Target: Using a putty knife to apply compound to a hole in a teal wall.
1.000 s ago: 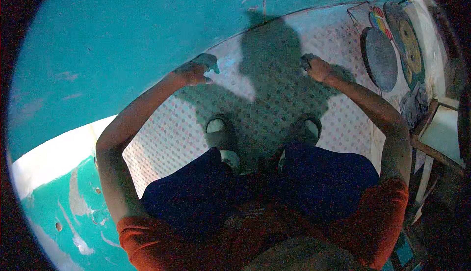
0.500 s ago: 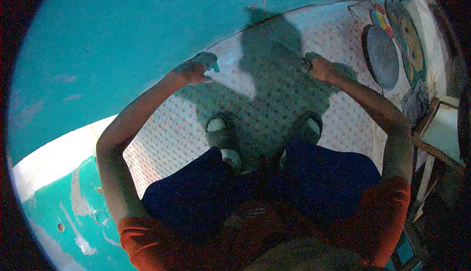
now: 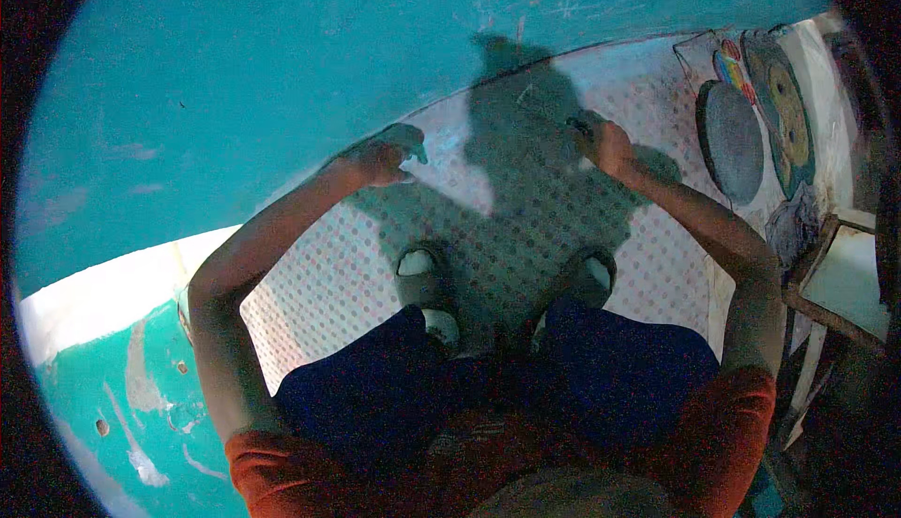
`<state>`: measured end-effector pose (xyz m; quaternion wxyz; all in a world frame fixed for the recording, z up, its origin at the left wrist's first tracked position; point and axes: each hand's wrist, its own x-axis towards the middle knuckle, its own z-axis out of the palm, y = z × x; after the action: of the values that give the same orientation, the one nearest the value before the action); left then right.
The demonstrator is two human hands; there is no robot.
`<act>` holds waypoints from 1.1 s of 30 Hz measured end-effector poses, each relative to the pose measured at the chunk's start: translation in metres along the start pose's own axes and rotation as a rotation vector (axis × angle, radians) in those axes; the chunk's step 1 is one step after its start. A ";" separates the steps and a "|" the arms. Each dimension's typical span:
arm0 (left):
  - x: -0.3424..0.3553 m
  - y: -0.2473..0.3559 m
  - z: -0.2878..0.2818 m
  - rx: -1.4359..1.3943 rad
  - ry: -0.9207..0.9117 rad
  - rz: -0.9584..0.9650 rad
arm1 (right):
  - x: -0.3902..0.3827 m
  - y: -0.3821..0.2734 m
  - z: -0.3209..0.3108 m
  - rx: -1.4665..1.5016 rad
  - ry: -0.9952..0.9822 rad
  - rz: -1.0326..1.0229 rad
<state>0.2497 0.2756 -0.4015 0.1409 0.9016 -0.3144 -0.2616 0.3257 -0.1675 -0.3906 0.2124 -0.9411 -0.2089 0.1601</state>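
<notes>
My left hand (image 3: 378,164) is at the foot of the teal wall (image 3: 282,68), its fingers apart over the dotted floor (image 3: 310,274); I see nothing held in it. Farther right, my right hand (image 3: 608,147) has its fingers curled round something small and dark that I cannot make out, within the shadow cast on the floor. My two sandalled feet (image 3: 418,269) stand between the hands, lower in the view, below dark blue clothing on my legs.
At the right lie a grey oval disc (image 3: 730,141), a multicoloured piece (image 3: 732,68), a patterned oval board (image 3: 784,105) and a crumpled grey cloth (image 3: 788,227), beside a wooden-framed piece (image 3: 840,274). At lower left is a chipped teal surface (image 3: 122,405) with a white band (image 3: 103,283).
The view has shifted, so wall and floor sit a little lower in the picture. My right hand has moved slightly left relative to the floor; the left hand keeps much the same pose.
</notes>
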 end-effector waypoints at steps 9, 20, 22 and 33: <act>-0.011 -0.025 0.019 -0.005 -0.115 -0.075 | 0.038 -0.014 0.010 0.156 0.105 -0.034; 0.001 -0.002 0.000 -0.344 -0.065 -0.138 | 0.059 0.055 0.107 -0.095 0.381 0.024; -0.030 -0.037 0.042 -0.731 0.244 0.165 | 0.043 0.000 0.081 -0.035 0.063 -0.183; 0.014 0.142 -0.116 -0.248 0.557 -0.097 | 0.001 -0.145 -0.043 -0.045 0.206 -0.610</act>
<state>0.2534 0.1686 -0.2517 0.3179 0.9285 -0.1858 -0.0475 0.2962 -0.0618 -0.2857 0.2497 -0.8509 -0.4621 -0.0118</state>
